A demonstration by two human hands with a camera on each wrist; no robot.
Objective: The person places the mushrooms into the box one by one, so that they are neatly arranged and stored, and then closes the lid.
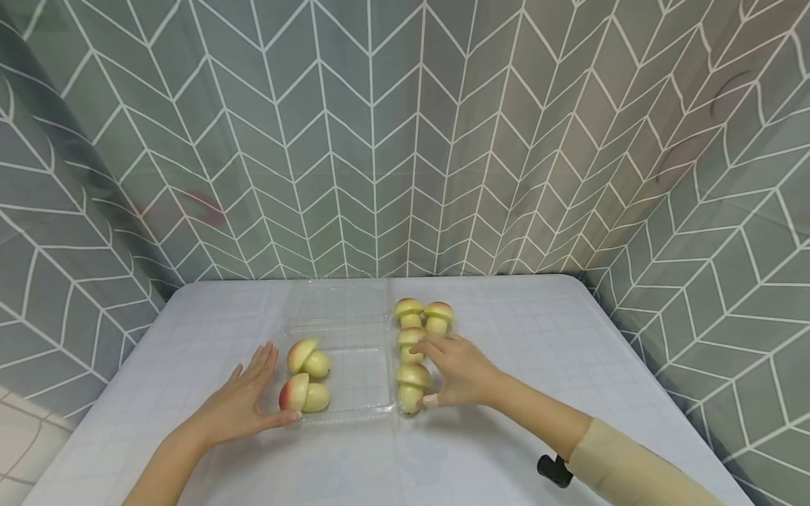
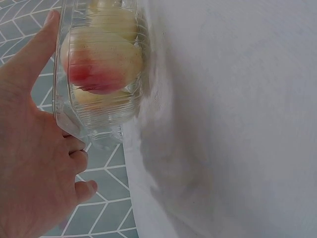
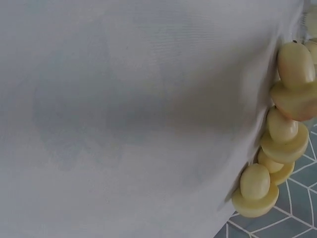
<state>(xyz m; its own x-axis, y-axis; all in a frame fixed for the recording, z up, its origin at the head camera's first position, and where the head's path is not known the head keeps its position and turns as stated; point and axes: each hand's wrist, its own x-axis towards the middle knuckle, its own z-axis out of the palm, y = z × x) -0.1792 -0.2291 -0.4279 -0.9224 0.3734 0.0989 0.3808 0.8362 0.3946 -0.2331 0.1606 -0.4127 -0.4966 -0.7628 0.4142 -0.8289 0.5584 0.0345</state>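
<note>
A clear plastic clamshell box (image 1: 362,379) lies with its lid (image 1: 338,303) folded back. Inside its left part are two pale yellow mushrooms with red-tinged caps, the front mushroom (image 1: 314,397) and the rear mushroom (image 1: 316,364), both on their sides. My left hand (image 1: 243,400) spreads straight fingers along the box's left side, thumb at its front left corner. To the box's right, several more mushrooms (image 1: 410,379) stand in a group. My right hand (image 1: 465,369) reaches over them, fingertips at the middle mushroom (image 1: 405,337) and thumb beside the front one, fingers loosely bent.
A white cloth covers the table (image 1: 525,316). Grey patterned curtains (image 1: 392,140) hang behind and at both sides. By the right sleeve is a small black object (image 1: 553,471). The right wrist view shows the mushrooms (image 3: 255,188) along the right edge.
</note>
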